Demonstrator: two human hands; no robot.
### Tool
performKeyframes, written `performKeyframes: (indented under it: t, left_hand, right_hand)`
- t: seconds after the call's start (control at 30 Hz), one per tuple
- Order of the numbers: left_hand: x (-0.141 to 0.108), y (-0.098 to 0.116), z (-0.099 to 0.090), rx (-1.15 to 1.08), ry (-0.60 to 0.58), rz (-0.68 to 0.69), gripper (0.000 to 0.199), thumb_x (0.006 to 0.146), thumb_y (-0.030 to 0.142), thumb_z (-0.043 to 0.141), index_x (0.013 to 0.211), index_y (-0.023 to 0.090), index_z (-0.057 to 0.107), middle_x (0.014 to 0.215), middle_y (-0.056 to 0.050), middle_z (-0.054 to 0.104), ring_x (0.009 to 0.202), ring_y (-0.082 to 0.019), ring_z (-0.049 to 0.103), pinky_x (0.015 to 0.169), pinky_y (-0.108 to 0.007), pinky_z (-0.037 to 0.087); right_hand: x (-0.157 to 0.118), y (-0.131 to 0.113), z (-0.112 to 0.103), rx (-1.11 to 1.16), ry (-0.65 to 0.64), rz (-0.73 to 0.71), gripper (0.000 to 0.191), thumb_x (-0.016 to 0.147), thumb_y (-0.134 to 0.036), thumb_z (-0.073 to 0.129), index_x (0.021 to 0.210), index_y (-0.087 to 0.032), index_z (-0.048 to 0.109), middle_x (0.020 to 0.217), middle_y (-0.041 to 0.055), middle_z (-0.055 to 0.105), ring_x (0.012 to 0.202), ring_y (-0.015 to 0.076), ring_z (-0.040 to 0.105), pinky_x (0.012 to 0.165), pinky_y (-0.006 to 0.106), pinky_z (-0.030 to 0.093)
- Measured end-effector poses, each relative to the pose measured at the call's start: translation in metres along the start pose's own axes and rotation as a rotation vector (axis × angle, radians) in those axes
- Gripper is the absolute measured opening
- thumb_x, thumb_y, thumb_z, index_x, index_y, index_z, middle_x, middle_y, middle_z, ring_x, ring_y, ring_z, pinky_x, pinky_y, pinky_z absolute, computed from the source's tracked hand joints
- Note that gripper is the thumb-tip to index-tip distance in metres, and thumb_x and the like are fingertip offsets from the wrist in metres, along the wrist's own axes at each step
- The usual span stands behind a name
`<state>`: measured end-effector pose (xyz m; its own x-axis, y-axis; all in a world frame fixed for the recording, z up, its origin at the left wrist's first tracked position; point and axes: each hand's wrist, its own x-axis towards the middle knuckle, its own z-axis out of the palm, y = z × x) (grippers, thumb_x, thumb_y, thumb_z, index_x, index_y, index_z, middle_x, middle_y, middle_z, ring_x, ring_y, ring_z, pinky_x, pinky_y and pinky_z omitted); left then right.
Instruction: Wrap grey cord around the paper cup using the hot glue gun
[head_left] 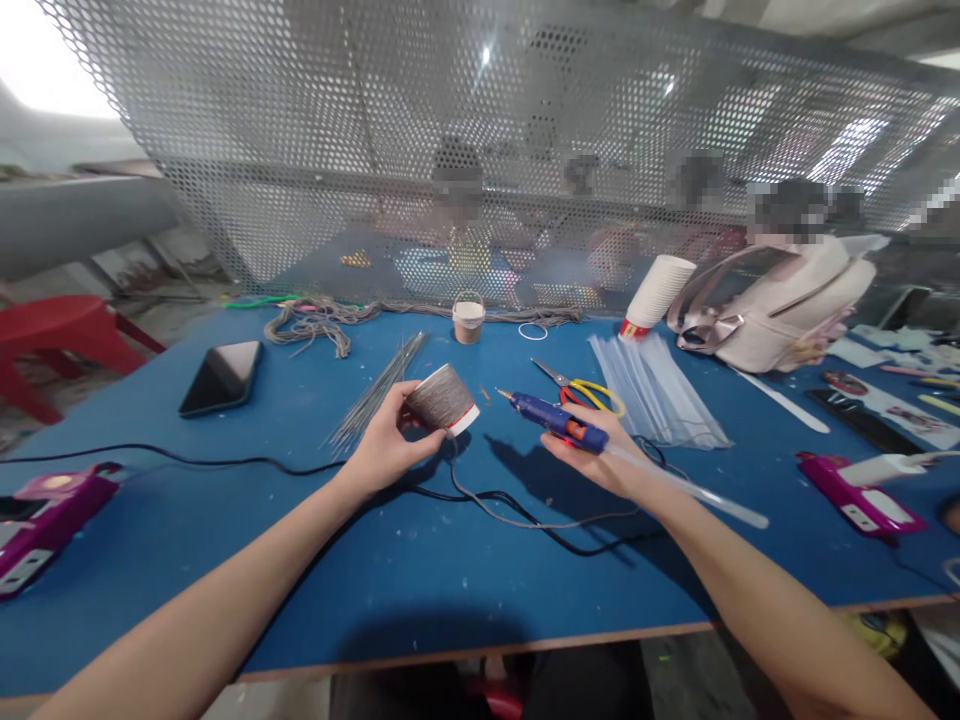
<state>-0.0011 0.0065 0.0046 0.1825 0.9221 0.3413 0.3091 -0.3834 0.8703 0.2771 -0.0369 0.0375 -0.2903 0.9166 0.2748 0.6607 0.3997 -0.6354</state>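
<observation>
My left hand [397, 440] grips a paper cup [442, 400] tilted on its side, its wall mostly wrapped in grey cord. From the cup the loose grey cord [517, 520] trails right across the table. In my right hand [592, 455] is a blue hot glue gun [559, 420], its nozzle pointing left toward the cup but apart from it. A clear glue stick [697, 488] sticks out of the gun's back. Just behind the gun lie scissors [592, 392] with red and yellow handles.
On the blue table [360, 600] are thin wires [382, 390], a phone [223, 377], a small bucket-shaped cup [469, 322], clear glue sticks [652, 390], stacked paper cups [656, 295], a backpack [787, 305] and purple power strips [862, 495]. A perforated metal screen [337, 130] stands behind; people sit beyond it.
</observation>
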Motion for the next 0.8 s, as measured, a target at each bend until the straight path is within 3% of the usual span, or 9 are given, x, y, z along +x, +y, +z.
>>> performKeyframes:
  t: [0.07, 0.13, 0.2, 0.37, 0.5, 0.6, 0.67, 0.73, 0.8]
  left_hand:
    - [0.002, 0.001, 0.0, 0.009, 0.044, -0.01, 0.05, 0.064, 0.034, 0.07, 0.106, 0.021, 0.047, 0.089, 0.0, 0.057, 0.077, -0.016, 0.058, 0.073, -0.033, 0.05]
    - [0.004, 0.002, 0.0, 0.017, 0.086, -0.007, 0.051, 0.063, 0.034, 0.07, 0.106, 0.021, 0.047, 0.089, 0.0, 0.057, 0.075, -0.015, 0.057, 0.073, -0.033, 0.049]
    - [0.004, 0.002, 0.0, 0.024, 0.117, 0.007, 0.052, 0.062, 0.034, 0.07, 0.107, 0.021, 0.046, 0.09, 0.0, 0.057, 0.074, -0.015, 0.056, 0.073, -0.034, 0.049]
    - [0.0, 0.005, 0.001, 0.05, 0.155, 0.065, 0.05, 0.065, 0.031, 0.068, 0.109, 0.021, 0.047, 0.092, -0.001, 0.057, 0.073, -0.014, 0.056, 0.071, -0.033, 0.05]
    - [-0.002, 0.009, 0.002, 0.11, 0.177, 0.093, 0.046, 0.068, 0.029, 0.067, 0.109, 0.02, 0.048, 0.091, -0.001, 0.057, 0.072, -0.014, 0.056, 0.069, -0.032, 0.05]
    - [-0.003, 0.009, 0.004, 0.15, 0.199, 0.121, 0.045, 0.069, 0.029, 0.067, 0.109, 0.02, 0.048, 0.092, -0.001, 0.056, 0.073, -0.014, 0.056, 0.068, -0.032, 0.05]
    - [-0.004, 0.01, 0.005, 0.174, 0.22, 0.158, 0.044, 0.069, 0.028, 0.067, 0.109, 0.02, 0.048, 0.093, -0.002, 0.054, 0.076, -0.015, 0.057, 0.069, -0.032, 0.051]
    - [-0.006, 0.011, 0.006, 0.205, 0.235, 0.19, 0.042, 0.07, 0.026, 0.066, 0.108, 0.021, 0.048, 0.094, -0.002, 0.054, 0.079, -0.016, 0.057, 0.07, -0.032, 0.051]
    - [-0.008, 0.014, 0.007, 0.243, 0.24, 0.205, 0.04, 0.072, 0.026, 0.065, 0.108, 0.021, 0.047, 0.094, -0.002, 0.053, 0.081, -0.016, 0.057, 0.07, -0.031, 0.05]
  right_hand:
    - [0.012, 0.008, -0.007, -0.293, -0.08, -0.11, 0.011, 0.08, -0.028, 0.057, 0.086, -0.02, 0.054, 0.08, 0.0036, 0.061, 0.067, 0.0175, 0.057, 0.061, 0.027, 0.04]
    - [0.027, 0.015, -0.009, -0.572, -0.216, -0.145, 0.018, 0.081, -0.019, 0.054, 0.099, -0.018, 0.056, 0.096, 0.0085, 0.063, 0.079, 0.0212, 0.061, 0.067, 0.029, 0.041]
    - [0.043, 0.023, -0.006, -0.712, -0.331, -0.157, 0.024, 0.08, -0.01, 0.05, 0.102, -0.016, 0.058, 0.102, 0.0118, 0.063, 0.085, 0.0238, 0.061, 0.074, 0.033, 0.042]
    - [0.07, 0.036, 0.006, -0.682, -0.368, -0.186, 0.029, 0.075, 0.0, 0.05, 0.096, -0.015, 0.063, 0.105, 0.0152, 0.064, 0.1, 0.0286, 0.059, 0.089, 0.04, 0.041]
    - [0.073, 0.027, 0.011, -0.578, -0.26, -0.169, 0.043, 0.073, 0.002, 0.048, 0.112, -0.014, 0.06, 0.126, 0.0167, 0.059, 0.118, 0.0297, 0.053, 0.1, 0.045, 0.038]
    - [0.065, 0.003, 0.029, -0.318, -0.151, -0.093, 0.044, 0.082, -0.003, 0.043, 0.122, -0.017, 0.052, 0.126, 0.0119, 0.06, 0.115, 0.0203, 0.057, 0.098, 0.038, 0.045]
    - [0.056, -0.017, 0.048, 0.38, -0.078, 0.146, 0.033, 0.08, -0.009, 0.051, 0.111, -0.019, 0.056, 0.113, 0.0078, 0.065, 0.101, 0.0175, 0.064, 0.09, 0.034, 0.051]
    - [0.047, -0.035, 0.065, 0.855, -0.139, 0.335, 0.027, 0.072, -0.015, 0.065, 0.098, -0.018, 0.058, 0.102, 0.0059, 0.066, 0.091, 0.0163, 0.067, 0.082, 0.03, 0.053]
    - [0.041, -0.049, 0.075, 1.109, -0.241, 0.463, 0.026, 0.067, -0.018, 0.07, 0.091, -0.017, 0.058, 0.088, 0.0031, 0.065, 0.076, 0.0141, 0.066, 0.07, 0.027, 0.054]
